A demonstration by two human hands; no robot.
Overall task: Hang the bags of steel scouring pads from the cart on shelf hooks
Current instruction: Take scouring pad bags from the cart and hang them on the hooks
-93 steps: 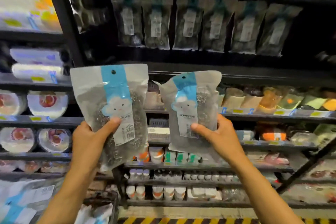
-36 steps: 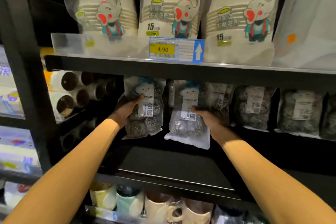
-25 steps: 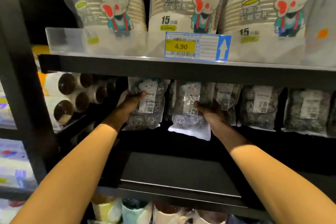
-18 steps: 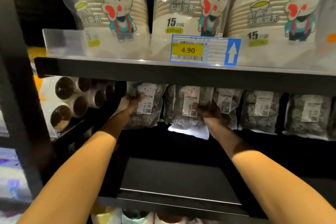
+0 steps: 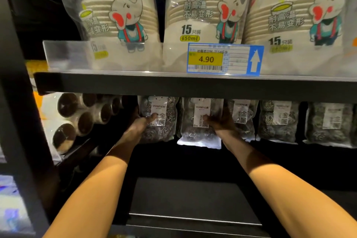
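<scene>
Two clear bags of steel scouring pads are raised into the dark bay under the black shelf. My left hand [image 5: 139, 126] grips the left bag [image 5: 162, 120] by its left side, thumb across its white label. My right hand [image 5: 220, 121] grips the right bag [image 5: 195, 123] at its right edge. The tops of both bags, and any hooks, are hidden behind the shelf's front edge [image 5: 193, 86]. Further bags of scouring pads [image 5: 278, 121] hang in a row to the right.
Packs of paper cups with an elephant print [image 5: 202, 15] stand on the shelf above, behind a price tag reading 4.90 [image 5: 224, 59]. Rolled goods [image 5: 81, 114] lie stacked left of the bags. A black upright post [image 5: 17, 121] frames the left side. A dark lower shelf [image 5: 193, 199] sits beneath.
Both hands carried the bags from chest height up into the bay under the shelf. Over the last second the bags have risen until their tops vanished behind the shelf edge.
</scene>
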